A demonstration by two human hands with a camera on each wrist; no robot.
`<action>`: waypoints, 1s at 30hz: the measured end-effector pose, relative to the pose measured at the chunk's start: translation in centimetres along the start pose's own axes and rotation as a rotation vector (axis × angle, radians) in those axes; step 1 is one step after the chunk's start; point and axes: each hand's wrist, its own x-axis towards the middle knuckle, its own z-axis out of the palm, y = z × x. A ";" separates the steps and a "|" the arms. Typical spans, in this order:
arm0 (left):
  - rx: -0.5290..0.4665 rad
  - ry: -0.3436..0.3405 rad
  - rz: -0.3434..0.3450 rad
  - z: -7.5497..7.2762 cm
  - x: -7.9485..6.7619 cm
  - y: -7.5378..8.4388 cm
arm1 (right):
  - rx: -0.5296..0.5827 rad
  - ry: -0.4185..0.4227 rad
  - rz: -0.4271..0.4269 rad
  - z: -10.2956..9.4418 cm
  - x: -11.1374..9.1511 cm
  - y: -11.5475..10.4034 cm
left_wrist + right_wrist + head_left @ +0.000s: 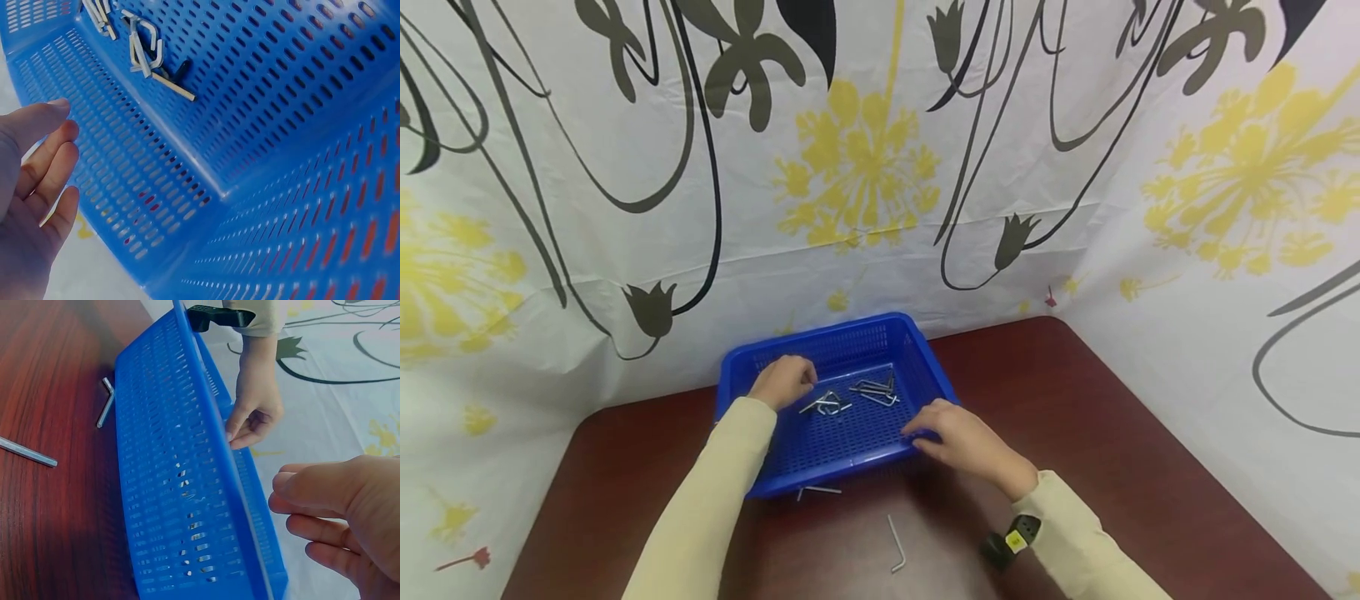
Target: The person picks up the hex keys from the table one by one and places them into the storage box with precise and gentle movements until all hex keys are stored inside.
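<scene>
My left hand [784,382] hovers over the left part of a blue plastic basket [850,463], fingers loosely curled, nothing held. In the left wrist view its fingertips [70,134] overlap the slotted side wall. Two loose groups of hex keys, one at the left [829,404] and one at the right [877,389], lie on the basket floor. My right hand [966,437] is by the basket's front right corner, its fingers bent and empty. The right wrist view shows those fingers [319,534] apart from the rim.
One L-shaped hex key [897,546] lies on the dark red table [1022,375] before the basket. Another hex key [820,489] rests against the basket's front edge. A patterned white cloth [865,283] hangs behind and at both sides.
</scene>
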 end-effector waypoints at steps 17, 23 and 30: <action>-0.005 -0.042 -0.047 -2.1 -3.3 -0.6 | 0.006 0.068 -0.054 -0.3 -1.1 -2.2; -0.007 -0.061 -0.072 -2.2 -4.4 -0.9 | 0.008 0.077 -0.070 0.0 -1.5 -3.0; -0.049 -0.087 -0.111 -2.2 -6.2 -0.7 | 0.013 0.069 -0.084 0.6 -2.0 -4.1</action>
